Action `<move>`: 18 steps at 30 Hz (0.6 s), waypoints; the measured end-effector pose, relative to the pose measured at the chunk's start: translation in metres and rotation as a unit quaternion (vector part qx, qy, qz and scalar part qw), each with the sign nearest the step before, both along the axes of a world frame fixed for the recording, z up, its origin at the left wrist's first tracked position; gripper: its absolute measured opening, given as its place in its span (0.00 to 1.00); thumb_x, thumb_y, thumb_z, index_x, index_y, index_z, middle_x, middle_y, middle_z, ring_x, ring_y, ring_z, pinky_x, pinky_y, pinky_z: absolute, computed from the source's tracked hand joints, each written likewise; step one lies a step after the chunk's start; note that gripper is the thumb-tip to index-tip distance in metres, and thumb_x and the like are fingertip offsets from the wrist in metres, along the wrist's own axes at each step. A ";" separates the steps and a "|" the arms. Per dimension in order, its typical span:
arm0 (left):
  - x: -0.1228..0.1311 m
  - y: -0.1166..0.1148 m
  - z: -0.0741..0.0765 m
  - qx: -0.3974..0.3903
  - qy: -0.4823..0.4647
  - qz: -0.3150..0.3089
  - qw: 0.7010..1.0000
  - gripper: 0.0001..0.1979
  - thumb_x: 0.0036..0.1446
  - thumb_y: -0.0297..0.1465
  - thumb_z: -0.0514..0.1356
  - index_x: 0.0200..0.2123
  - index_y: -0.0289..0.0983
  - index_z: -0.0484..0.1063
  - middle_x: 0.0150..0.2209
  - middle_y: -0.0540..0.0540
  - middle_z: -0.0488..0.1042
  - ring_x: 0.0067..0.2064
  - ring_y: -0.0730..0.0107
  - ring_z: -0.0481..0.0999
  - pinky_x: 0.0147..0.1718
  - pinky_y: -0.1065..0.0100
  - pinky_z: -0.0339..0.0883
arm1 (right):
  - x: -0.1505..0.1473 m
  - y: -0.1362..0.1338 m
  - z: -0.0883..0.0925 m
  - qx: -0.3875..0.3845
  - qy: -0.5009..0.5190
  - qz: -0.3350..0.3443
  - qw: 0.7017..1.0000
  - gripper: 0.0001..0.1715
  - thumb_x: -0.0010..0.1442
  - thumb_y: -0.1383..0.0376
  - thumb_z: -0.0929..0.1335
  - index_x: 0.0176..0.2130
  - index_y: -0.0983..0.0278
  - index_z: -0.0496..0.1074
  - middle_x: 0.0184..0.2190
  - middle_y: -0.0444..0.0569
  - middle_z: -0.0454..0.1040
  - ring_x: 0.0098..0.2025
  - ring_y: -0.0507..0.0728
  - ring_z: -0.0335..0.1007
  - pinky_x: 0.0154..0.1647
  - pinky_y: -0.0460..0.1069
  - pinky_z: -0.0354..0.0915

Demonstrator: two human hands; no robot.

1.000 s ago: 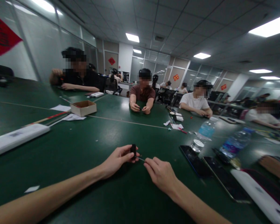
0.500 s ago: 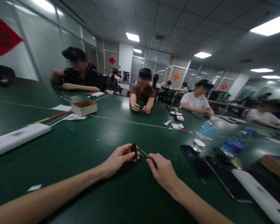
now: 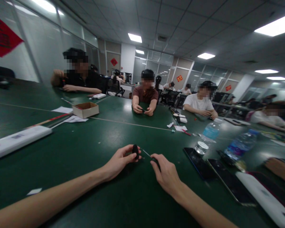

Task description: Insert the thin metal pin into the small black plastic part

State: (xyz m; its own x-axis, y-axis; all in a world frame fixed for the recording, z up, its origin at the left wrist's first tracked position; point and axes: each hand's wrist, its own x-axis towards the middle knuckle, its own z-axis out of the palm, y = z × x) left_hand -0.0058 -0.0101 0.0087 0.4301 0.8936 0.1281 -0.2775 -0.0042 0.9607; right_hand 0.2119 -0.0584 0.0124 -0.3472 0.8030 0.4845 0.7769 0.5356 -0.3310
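In the middle of the head view, my left hand [image 3: 122,160] pinches a small black object [image 3: 135,152] upright between thumb and fingers; its kind cannot be made out. To its right, my right hand [image 3: 165,169] is closed around the dark handle of a thin tool that looks like a screwdriver. The tool's slim metal shaft [image 3: 146,153] points up and left toward the black object. A small gap shows between the shaft's tip and the object. Most of the handle is hidden by my fingers.
On the green table [image 3: 104,199], a shallow cardboard box [image 3: 86,110] and a long white case [image 3: 20,141] lie left. To the right are two water bottles [image 3: 208,134], dark phones [image 3: 231,181] and another white case [image 3: 266,198]. Several people sit around the table.
My left hand with the black object has shifted slightly left. The right hand with the tool moved a little right, so the gap between them is slightly wider.
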 end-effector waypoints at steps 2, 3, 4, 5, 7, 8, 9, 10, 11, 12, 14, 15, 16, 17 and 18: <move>0.000 0.000 0.000 0.005 0.001 0.003 1.000 0.16 0.55 0.33 0.60 0.47 0.35 0.69 0.44 0.41 0.72 0.45 0.61 0.73 0.47 0.59 0.64 | -0.001 0.000 0.000 0.005 -0.010 -0.001 1.000 0.14 0.67 0.64 0.57 0.49 0.63 0.64 0.38 0.50 0.70 0.30 0.51 0.68 0.29 0.45 0.64; 0.000 0.000 0.000 0.004 0.000 0.004 1.000 0.16 0.55 0.33 0.60 0.47 0.35 0.69 0.44 0.41 0.72 0.45 0.61 0.73 0.47 0.59 0.64 | -0.001 0.000 0.000 0.005 -0.013 0.000 1.000 0.14 0.67 0.64 0.57 0.49 0.63 0.65 0.38 0.50 0.70 0.31 0.51 0.68 0.30 0.45 0.64; 0.000 0.000 -0.001 0.002 -0.003 0.005 1.000 0.16 0.55 0.33 0.60 0.47 0.35 0.69 0.44 0.41 0.72 0.45 0.61 0.73 0.47 0.58 0.64 | -0.001 0.000 0.000 0.004 -0.017 0.001 1.000 0.14 0.67 0.64 0.57 0.49 0.63 0.65 0.38 0.50 0.70 0.31 0.51 0.67 0.31 0.45 0.64; 0.000 0.000 -0.001 -0.002 -0.006 0.006 1.000 0.16 0.55 0.33 0.60 0.47 0.35 0.69 0.45 0.40 0.72 0.46 0.60 0.73 0.48 0.58 0.64 | -0.001 0.000 0.000 0.004 -0.019 0.002 1.000 0.14 0.67 0.64 0.57 0.49 0.63 0.66 0.38 0.50 0.70 0.31 0.51 0.67 0.32 0.45 0.63; 0.000 0.001 -0.003 -0.009 -0.010 0.008 1.000 0.17 0.55 0.33 0.61 0.48 0.35 0.68 0.45 0.40 0.72 0.46 0.60 0.73 0.48 0.58 0.63 | -0.001 0.000 -0.001 0.007 -0.024 0.002 1.000 0.14 0.67 0.64 0.57 0.48 0.63 0.66 0.37 0.50 0.70 0.32 0.52 0.67 0.33 0.46 0.63; 0.000 0.002 -0.003 -0.012 -0.011 0.009 1.000 0.17 0.55 0.33 0.61 0.48 0.35 0.68 0.46 0.40 0.72 0.46 0.60 0.73 0.49 0.58 0.63 | -0.001 0.000 -0.001 0.006 -0.026 0.003 1.000 0.14 0.66 0.64 0.57 0.47 0.63 0.67 0.36 0.50 0.70 0.32 0.52 0.67 0.33 0.46 0.63; 0.000 0.003 -0.004 -0.013 -0.011 0.010 1.000 0.18 0.55 0.33 0.61 0.48 0.35 0.68 0.46 0.40 0.72 0.46 0.59 0.72 0.49 0.57 0.63 | -0.001 0.000 -0.001 0.003 -0.028 0.005 1.000 0.14 0.66 0.64 0.58 0.47 0.63 0.67 0.36 0.49 0.70 0.31 0.52 0.67 0.33 0.46 0.63; 0.000 0.003 -0.005 -0.013 -0.010 0.010 1.000 0.18 0.55 0.33 0.61 0.49 0.35 0.68 0.46 0.40 0.72 0.46 0.59 0.72 0.49 0.57 0.63 | -0.002 0.000 0.000 0.000 -0.030 0.006 1.000 0.14 0.66 0.64 0.58 0.46 0.63 0.67 0.36 0.49 0.70 0.31 0.52 0.67 0.33 0.46 0.63; 0.000 0.004 -0.006 -0.012 -0.009 0.011 1.000 0.18 0.55 0.33 0.61 0.49 0.35 0.68 0.46 0.40 0.72 0.46 0.59 0.72 0.49 0.57 0.63 | -0.002 0.000 0.000 -0.002 -0.032 0.007 0.999 0.14 0.66 0.64 0.58 0.46 0.63 0.67 0.35 0.49 0.70 0.31 0.52 0.67 0.33 0.46 0.63; 0.000 0.004 -0.007 -0.012 -0.009 0.012 1.000 0.18 0.55 0.32 0.61 0.49 0.35 0.68 0.46 0.40 0.72 0.46 0.59 0.72 0.49 0.57 0.63 | -0.002 0.000 0.000 -0.002 -0.034 0.008 0.999 0.13 0.66 0.63 0.58 0.46 0.63 0.67 0.35 0.49 0.70 0.31 0.52 0.67 0.33 0.46 0.63; 0.000 0.004 -0.007 -0.011 -0.009 0.013 1.000 0.18 0.55 0.32 0.61 0.49 0.35 0.68 0.46 0.40 0.72 0.46 0.60 0.72 0.49 0.58 0.63 | -0.002 -0.001 0.000 0.001 -0.038 0.008 0.999 0.13 0.66 0.63 0.58 0.46 0.63 0.67 0.35 0.49 0.70 0.32 0.52 0.67 0.34 0.46 0.63; 0.000 0.004 -0.007 -0.013 -0.010 0.013 1.000 0.18 0.54 0.32 0.62 0.49 0.35 0.68 0.46 0.40 0.73 0.46 0.60 0.73 0.49 0.58 0.63 | -0.002 -0.001 0.000 0.003 -0.040 0.008 0.999 0.13 0.66 0.63 0.58 0.45 0.63 0.67 0.35 0.49 0.70 0.32 0.52 0.67 0.34 0.46 0.63; 0.000 0.004 -0.006 -0.014 -0.013 0.013 1.000 0.18 0.54 0.32 0.62 0.49 0.35 0.68 0.46 0.40 0.73 0.46 0.61 0.73 0.49 0.58 0.63 | -0.002 -0.001 0.000 0.004 -0.041 0.008 0.999 0.13 0.66 0.63 0.58 0.45 0.63 0.68 0.35 0.49 0.70 0.32 0.52 0.67 0.34 0.46 0.63; 0.000 0.003 -0.006 -0.015 -0.015 0.012 1.000 0.18 0.54 0.33 0.62 0.49 0.35 0.68 0.46 0.40 0.73 0.46 0.60 0.72 0.49 0.58 0.63 | -0.002 -0.001 0.000 0.003 -0.042 0.009 0.999 0.13 0.66 0.63 0.58 0.45 0.63 0.68 0.35 0.49 0.70 0.32 0.52 0.67 0.34 0.46 0.63; 0.000 0.003 -0.006 -0.015 -0.017 0.012 1.000 0.18 0.54 0.33 0.62 0.48 0.35 0.69 0.46 0.40 0.73 0.46 0.60 0.72 0.49 0.58 0.63 | -0.002 -0.001 0.000 0.001 -0.043 0.009 0.999 0.13 0.66 0.64 0.58 0.45 0.63 0.68 0.35 0.49 0.70 0.31 0.52 0.67 0.33 0.46 0.63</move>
State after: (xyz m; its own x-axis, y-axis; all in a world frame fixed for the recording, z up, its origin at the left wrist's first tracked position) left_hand -0.0056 -0.0073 0.0031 0.4053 0.9070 0.1147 -0.3097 0.0182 0.9507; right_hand 0.2103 -0.0596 0.0126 -0.4026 0.7947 0.4542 0.7921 0.5511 -0.2622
